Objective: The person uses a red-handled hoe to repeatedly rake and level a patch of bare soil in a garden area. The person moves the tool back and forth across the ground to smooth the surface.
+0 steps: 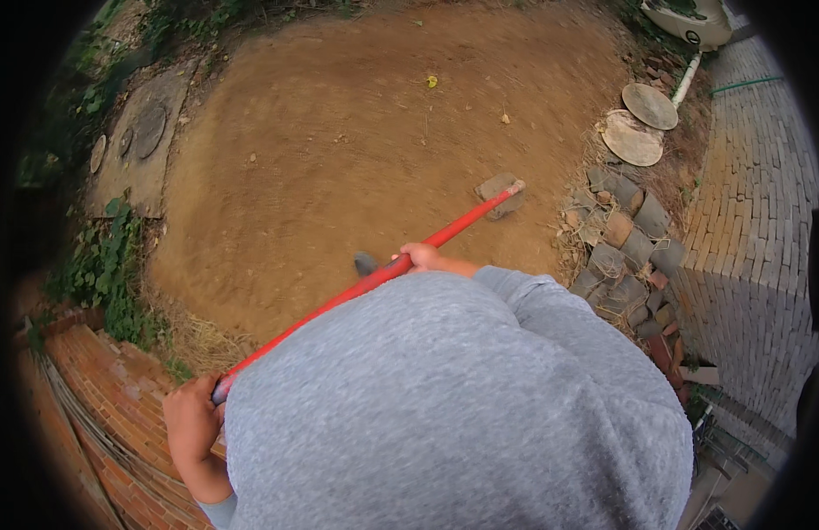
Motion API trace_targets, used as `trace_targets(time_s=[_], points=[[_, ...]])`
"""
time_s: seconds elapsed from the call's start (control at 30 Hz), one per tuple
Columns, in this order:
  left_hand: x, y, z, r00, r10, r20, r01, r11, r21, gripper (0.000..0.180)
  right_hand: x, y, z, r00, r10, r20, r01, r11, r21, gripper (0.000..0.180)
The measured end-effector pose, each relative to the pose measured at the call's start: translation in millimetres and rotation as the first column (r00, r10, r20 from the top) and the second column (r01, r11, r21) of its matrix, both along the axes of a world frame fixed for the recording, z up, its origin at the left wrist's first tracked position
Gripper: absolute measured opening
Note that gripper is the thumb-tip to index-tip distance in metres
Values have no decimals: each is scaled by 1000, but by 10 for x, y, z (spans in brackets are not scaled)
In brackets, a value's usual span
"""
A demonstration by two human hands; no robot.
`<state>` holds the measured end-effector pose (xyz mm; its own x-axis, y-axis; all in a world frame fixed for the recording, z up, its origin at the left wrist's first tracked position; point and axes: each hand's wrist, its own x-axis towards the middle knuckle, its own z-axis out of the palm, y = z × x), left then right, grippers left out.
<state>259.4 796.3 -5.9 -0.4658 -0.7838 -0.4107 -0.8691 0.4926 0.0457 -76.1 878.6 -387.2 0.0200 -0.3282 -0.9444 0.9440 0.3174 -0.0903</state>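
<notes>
1. Left hand (193, 412): closed round the butt end (219, 390) of the red-handled hoe (325, 308), near-left corner of the dirt plot (339, 159).
2. Right hand (421, 256): wrapped mid-handle, sound hold; looks stiff, smooth.
3. Blade (508, 208): likely heaviest, toward the plot's right edge.

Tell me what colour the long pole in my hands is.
The long pole is mostly bright red; it shows best in the head view.

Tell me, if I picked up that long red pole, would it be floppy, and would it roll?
Probably stiff: the red pole looks nearly straight from the left hand past the right hand. It looks round, so it might roll if pushed. Its far end may feel heavier if the flat greyish piece there is attached, which I can't tell.
</notes>
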Motion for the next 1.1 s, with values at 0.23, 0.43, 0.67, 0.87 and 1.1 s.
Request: trace_targets(time_s=[0.23,0.43,0.67,0.87,1.1], points=[[151,-137,-224,988,112,-104,-107,993,55,37,-112,-203,208,997,-58,-41,59,998,15,26],[27,-185,-594,995,27,-97,-17,995,103,22,-595,-505,192,983,-46,-180,59,996,64,28],[42,-281,-108,996,87,3,-87,994,70,26,-84,-818,146,997,3,-75,-3,1000,6,23],[206,-137,105,982,190,-23,-188,981,49,23,274,-891,250,994,90,-55,-91,996,-4,24],[502,-147,-270,720,674,-164,-604,725,330,26,18,-864,427,982,77,-172,-83,996,-25,21]])
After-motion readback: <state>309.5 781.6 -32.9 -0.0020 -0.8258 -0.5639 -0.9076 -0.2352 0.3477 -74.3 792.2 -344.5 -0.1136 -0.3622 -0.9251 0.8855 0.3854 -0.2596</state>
